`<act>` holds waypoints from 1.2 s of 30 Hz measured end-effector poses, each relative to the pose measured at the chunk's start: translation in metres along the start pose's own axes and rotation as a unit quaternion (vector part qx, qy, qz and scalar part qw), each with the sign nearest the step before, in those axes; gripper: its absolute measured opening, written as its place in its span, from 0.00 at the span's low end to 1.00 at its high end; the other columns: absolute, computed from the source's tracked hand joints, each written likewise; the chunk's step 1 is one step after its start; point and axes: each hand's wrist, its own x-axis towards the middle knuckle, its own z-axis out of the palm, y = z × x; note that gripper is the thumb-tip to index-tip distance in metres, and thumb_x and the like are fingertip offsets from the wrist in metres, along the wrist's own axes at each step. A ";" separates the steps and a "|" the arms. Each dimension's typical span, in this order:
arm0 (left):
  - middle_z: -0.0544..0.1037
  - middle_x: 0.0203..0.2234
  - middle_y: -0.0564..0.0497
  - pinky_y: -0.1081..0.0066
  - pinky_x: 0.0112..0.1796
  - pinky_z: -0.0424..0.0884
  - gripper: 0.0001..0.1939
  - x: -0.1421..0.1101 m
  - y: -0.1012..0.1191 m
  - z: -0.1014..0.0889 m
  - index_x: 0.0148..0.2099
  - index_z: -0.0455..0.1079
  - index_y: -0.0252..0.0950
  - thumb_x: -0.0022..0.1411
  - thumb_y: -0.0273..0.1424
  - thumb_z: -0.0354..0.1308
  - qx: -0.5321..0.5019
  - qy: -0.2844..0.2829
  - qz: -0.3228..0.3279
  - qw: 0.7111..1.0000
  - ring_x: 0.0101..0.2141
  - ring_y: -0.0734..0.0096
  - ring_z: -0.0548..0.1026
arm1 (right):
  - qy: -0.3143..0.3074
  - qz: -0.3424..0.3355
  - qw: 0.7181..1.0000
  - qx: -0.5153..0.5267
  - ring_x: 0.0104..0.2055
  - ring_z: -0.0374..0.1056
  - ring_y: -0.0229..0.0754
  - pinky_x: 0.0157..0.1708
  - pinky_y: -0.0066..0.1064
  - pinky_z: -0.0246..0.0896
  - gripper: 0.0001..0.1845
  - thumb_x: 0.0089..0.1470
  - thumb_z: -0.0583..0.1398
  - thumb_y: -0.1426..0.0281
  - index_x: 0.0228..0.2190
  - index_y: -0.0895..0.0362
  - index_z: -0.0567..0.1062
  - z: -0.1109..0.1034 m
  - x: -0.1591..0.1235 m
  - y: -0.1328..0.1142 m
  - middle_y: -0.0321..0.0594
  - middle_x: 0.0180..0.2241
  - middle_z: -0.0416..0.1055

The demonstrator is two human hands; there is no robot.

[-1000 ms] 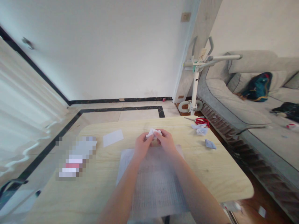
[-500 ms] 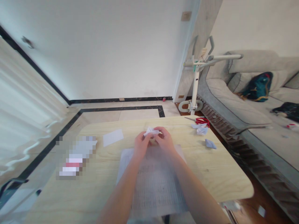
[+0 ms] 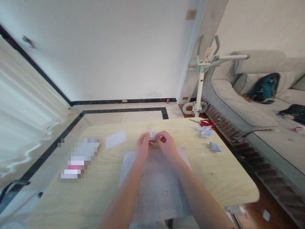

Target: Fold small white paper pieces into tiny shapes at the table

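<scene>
Between my hands is a small piece of folded white paper [image 3: 152, 135], held just past the far edge of a large printed sheet [image 3: 162, 190]. My left hand [image 3: 143, 145] pinches the paper's left side. On its right side, the fingers of my right hand [image 3: 166, 143] are closed, thumb toward the middle. My fingers partly cover the paper, so its full shape is hidden. A flat white sheet of paper [image 3: 116, 140] lies to the left of my hands.
On the wooden table [image 3: 228, 178], red-handled scissors [image 3: 206, 123] lie at the far right by folded white papers [image 3: 205, 131]. A small folded paper piece [image 3: 215, 147] sits nearer. A blurred-out object [image 3: 79, 159] is at the left. Beyond stand exercise equipment [image 3: 199, 86] and a grey sofa [image 3: 243, 105].
The folded paper has been turned and its shape between my fingers looks narrower and more upright. My hands have shifted only slightly. The other things on the table stay in place.
</scene>
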 end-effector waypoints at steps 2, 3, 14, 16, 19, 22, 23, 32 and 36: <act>0.76 0.29 0.48 0.74 0.26 0.68 0.13 0.001 0.000 -0.001 0.34 0.71 0.33 0.55 0.39 0.54 0.012 0.005 0.009 1.000 0.29 0.69 0.75 | 0.000 -0.013 1.000 -0.010 0.25 0.61 0.35 0.27 0.27 0.59 0.07 0.42 0.56 0.76 0.27 0.56 0.72 0.000 0.000 -0.001 0.36 0.29 0.69; 0.76 0.29 0.49 0.74 0.26 0.69 0.13 0.001 0.000 -0.001 0.34 0.71 0.33 0.55 0.39 0.54 0.018 0.006 0.011 1.000 0.30 0.69 0.75 | -0.001 -0.019 1.000 -0.013 0.25 0.62 0.35 0.27 0.27 0.59 0.07 0.42 0.56 0.77 0.27 0.56 0.72 0.000 0.000 -0.001 0.36 0.29 0.69; 0.76 0.34 0.45 0.72 0.28 0.71 0.17 0.003 -0.002 -0.001 0.41 0.73 0.31 0.54 0.37 0.56 0.049 0.014 0.007 0.999 0.32 0.67 0.75 | 0.004 -0.055 0.997 -0.045 0.25 0.61 0.35 0.27 0.28 0.60 0.08 0.43 0.56 0.79 0.27 0.56 0.72 -0.002 -0.001 -0.003 0.37 0.31 0.67; 0.76 0.35 0.45 0.72 0.29 0.72 0.17 0.003 -0.002 -0.001 0.42 0.73 0.31 0.53 0.36 0.55 0.053 0.013 0.007 0.998 0.33 0.67 0.75 | 0.002 -0.054 0.998 -0.043 0.25 0.61 0.35 0.27 0.28 0.60 0.07 0.44 0.57 0.78 0.28 0.56 0.72 -0.002 -0.001 -0.003 0.37 0.31 0.67; 0.77 0.35 0.45 0.73 0.29 0.71 0.15 0.002 0.000 -0.001 0.42 0.73 0.31 0.53 0.33 0.54 0.064 0.008 0.012 0.998 0.33 0.68 0.74 | 0.001 -0.046 0.998 -0.040 0.24 0.61 0.34 0.26 0.28 0.59 0.05 0.45 0.58 0.76 0.28 0.56 0.72 -0.002 -0.001 -0.004 0.36 0.30 0.67; 0.77 0.33 0.46 0.74 0.28 0.70 0.14 0.001 0.003 0.000 0.40 0.73 0.31 0.53 0.32 0.54 0.078 0.003 0.005 0.997 0.31 0.69 0.75 | 0.001 -0.034 0.998 -0.044 0.24 0.60 0.34 0.27 0.28 0.59 0.03 0.46 0.59 0.74 0.28 0.56 0.72 -0.001 -0.002 -0.004 0.36 0.29 0.68; 0.77 0.32 0.46 0.74 0.27 0.70 0.14 0.001 0.003 0.000 0.40 0.73 0.32 0.53 0.32 0.54 0.079 0.000 0.001 0.997 0.30 0.69 0.75 | 0.000 -0.031 0.998 -0.048 0.24 0.60 0.34 0.27 0.28 0.59 0.03 0.46 0.59 0.74 0.28 0.56 0.72 -0.001 -0.002 -0.003 0.36 0.29 0.69; 0.76 0.27 0.49 0.75 0.26 0.68 0.10 0.001 0.004 0.001 0.36 0.72 0.32 0.53 0.28 0.52 0.082 -0.011 0.002 0.997 0.27 0.72 0.73 | -0.041 -0.056 0.997 -0.044 0.29 0.65 0.36 0.29 0.28 0.61 0.09 0.45 0.57 0.78 0.29 0.56 0.75 0.000 -0.001 -0.001 0.38 0.32 0.68; 0.76 0.29 0.49 0.75 0.27 0.68 0.10 0.000 0.004 0.001 0.36 0.72 0.33 0.53 0.28 0.51 0.089 -0.010 0.009 0.996 0.29 0.71 0.73 | -0.051 -0.047 0.996 -0.051 0.28 0.64 0.36 0.29 0.29 0.62 0.06 0.47 0.59 0.75 0.31 0.55 0.75 0.000 -0.002 0.002 0.39 0.33 0.68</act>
